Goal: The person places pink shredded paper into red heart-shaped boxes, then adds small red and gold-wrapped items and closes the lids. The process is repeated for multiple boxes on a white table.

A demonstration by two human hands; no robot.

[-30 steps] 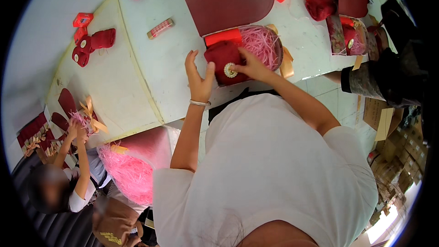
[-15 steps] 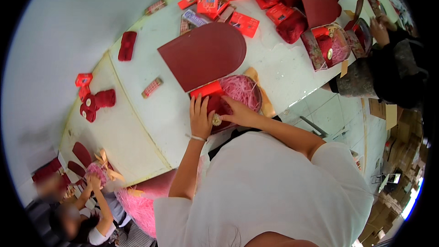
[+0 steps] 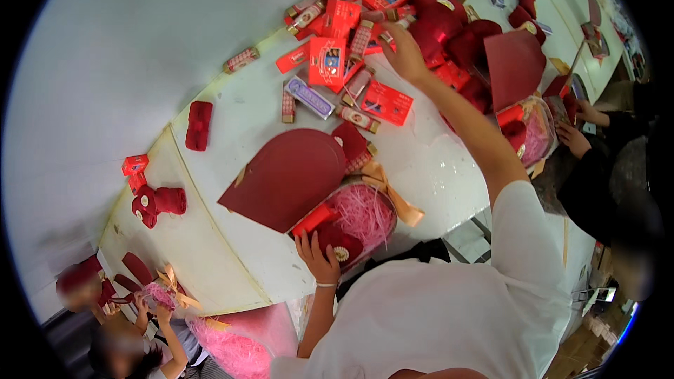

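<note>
A heart-shaped gift box (image 3: 390, 228) lies in front of me with its dark red lid (image 3: 288, 175) folded back to the left. Pink shredded paper (image 3: 361, 212), a red packet (image 3: 312, 219) and a dark red folded cloth with a round pale ornament (image 3: 342, 244) fill it. My left hand (image 3: 319, 258) rests on the cloth and the box's left rim, fingers stretched out and its thumb hidden. Far out, my right hand (image 3: 404, 52) reaches over a pile of red packets (image 3: 328, 61) and small patterned tubes (image 3: 360, 40). Its fingers are apart beside a small tube; contact is unclear.
Peach ribbon (image 3: 393, 196) lies against the box's far side. Dark red cloth bundles (image 3: 439, 28) crowd the back, near another opened gift box (image 3: 526, 126). A lavender box (image 3: 309, 97) lies by the pile. Co-workers' hands (image 3: 576, 139) work at right and lower left.
My right hand has left the box and stretched far forward to the pile. My left hand stays at the box's left side. The whole view has shifted, and more of the pile shows.
</note>
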